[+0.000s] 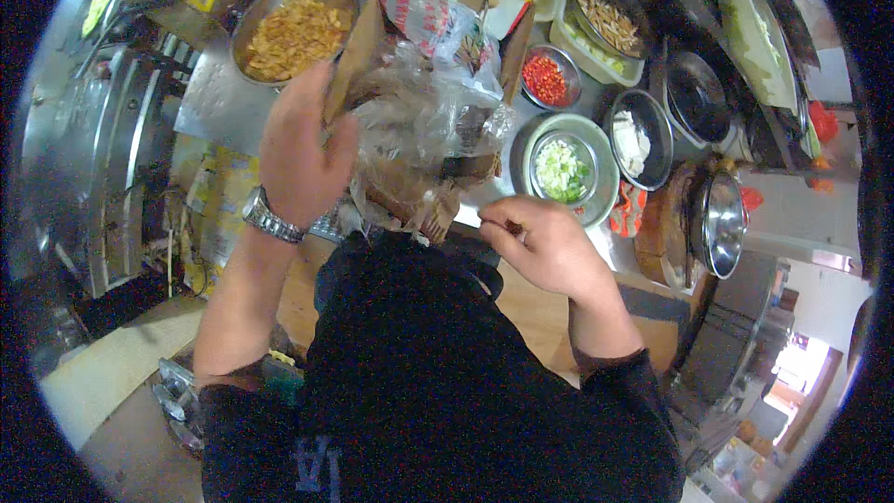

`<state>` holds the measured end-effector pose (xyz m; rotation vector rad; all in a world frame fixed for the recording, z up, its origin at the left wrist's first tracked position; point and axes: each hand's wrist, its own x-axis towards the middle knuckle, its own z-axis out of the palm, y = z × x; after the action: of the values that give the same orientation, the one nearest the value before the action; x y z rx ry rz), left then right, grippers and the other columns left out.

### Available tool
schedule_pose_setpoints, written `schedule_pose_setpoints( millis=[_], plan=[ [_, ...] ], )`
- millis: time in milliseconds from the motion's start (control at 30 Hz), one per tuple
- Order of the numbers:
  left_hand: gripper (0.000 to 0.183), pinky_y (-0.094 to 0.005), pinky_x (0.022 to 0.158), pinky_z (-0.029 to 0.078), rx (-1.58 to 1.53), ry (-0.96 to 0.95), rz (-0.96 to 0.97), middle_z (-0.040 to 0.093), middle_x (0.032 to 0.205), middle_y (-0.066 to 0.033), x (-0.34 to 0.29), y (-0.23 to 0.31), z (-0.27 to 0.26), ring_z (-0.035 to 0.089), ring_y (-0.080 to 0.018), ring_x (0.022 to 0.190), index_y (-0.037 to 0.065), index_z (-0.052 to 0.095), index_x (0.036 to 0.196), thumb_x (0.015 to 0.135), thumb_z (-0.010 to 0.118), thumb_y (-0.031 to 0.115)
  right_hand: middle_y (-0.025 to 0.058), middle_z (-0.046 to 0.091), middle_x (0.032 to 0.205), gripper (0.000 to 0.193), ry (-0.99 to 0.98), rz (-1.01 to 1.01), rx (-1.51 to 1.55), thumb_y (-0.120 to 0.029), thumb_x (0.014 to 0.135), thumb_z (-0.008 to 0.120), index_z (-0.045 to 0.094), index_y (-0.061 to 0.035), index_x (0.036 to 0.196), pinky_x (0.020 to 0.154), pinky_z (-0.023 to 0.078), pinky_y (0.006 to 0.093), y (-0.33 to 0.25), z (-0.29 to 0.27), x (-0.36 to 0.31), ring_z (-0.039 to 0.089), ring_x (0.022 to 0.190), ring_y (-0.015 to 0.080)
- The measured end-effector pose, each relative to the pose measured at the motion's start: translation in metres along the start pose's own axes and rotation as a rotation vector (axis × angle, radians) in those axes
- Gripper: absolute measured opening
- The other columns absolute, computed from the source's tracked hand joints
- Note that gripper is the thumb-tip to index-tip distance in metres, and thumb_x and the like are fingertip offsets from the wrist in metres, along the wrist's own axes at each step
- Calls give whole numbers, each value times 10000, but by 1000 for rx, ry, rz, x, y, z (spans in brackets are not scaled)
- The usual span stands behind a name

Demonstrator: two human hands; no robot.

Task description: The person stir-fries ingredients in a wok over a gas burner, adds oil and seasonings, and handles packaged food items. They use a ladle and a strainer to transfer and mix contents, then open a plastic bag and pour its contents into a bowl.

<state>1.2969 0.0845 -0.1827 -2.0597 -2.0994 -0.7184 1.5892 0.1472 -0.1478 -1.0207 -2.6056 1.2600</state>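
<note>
- Black fabric sleeves are worn nearest.
- Brown cardboard box (372, 65), lined with crinkled clear plastic bag (428, 112), is held in the left hand (303, 154) grip.
- Right hand (545, 242) grip is pinched narrow; its contents cannot be told.

Kitchen counter: browns, steel greys, spots of red and green.

Brown cardboard box (372, 47) with crinkled clear plastic bag (419, 121), red-and-white print on its upper part. Round steel bowl of golden-yellow fried pieces (293, 33). Small steel dish of bright red chopped chilli (546, 79). Pale green bowl holding white-and-green chopped scallion (562, 169). Dark bowl of white cubes (636, 140). Silver metal wristwatch (272, 217) on left hand (303, 154). Black sleeve at right hand (545, 247).
</note>
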Motion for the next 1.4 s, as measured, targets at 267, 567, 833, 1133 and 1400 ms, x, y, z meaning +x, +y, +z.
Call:
schedule_pose_setpoints(
  millis=[267,567,833,1133,1400],
  plan=[
    [150,-457,744,514,-17,-727,424,648,789,-108,39,-26,10,633,-340,791,88,662,848,807,615,224,180,630,1002,378,223,-113,-555,-48,756,615,636,-58,1133,851,480,472,-17,43,128,623,944,346],
    [655,-451,1016,428,-506,-436,411,629,1104,-176,59,-81,-15,575,-354,1106,30,490,1319,709,688,162,174,602,863,150,-3,-105,12,-96,757,610,608,-51,900,761,492,502,-58,37,139,611,856,394],
    [107,-421,942,452,-582,-476,630,584,750,-85,59,-100,13,601,-272,832,69,621,705,668,594,165,164,656,983,254,5,-20,435,-88,816,584,626,-36,1061,812,514,430,-77,10,151,631,934,360],
    [121,-421,873,467,-623,-585,649,558,758,-92,66,-104,15,586,-288,805,78,582,715,639,631,159,238,665,912,208,-274,277,-324,-50,767,568,659,35,933,803,518,437,-9,51,228,641,897,404],
    [136,-412,871,461,-605,-544,615,557,751,-80,64,-103,19,582,-266,804,79,594,721,638,636,178,209,665,893,207,-328,183,-408,-67,733,580,662,-12,914,740,530,459,-8,61,249,645,839,394]
  ],
)
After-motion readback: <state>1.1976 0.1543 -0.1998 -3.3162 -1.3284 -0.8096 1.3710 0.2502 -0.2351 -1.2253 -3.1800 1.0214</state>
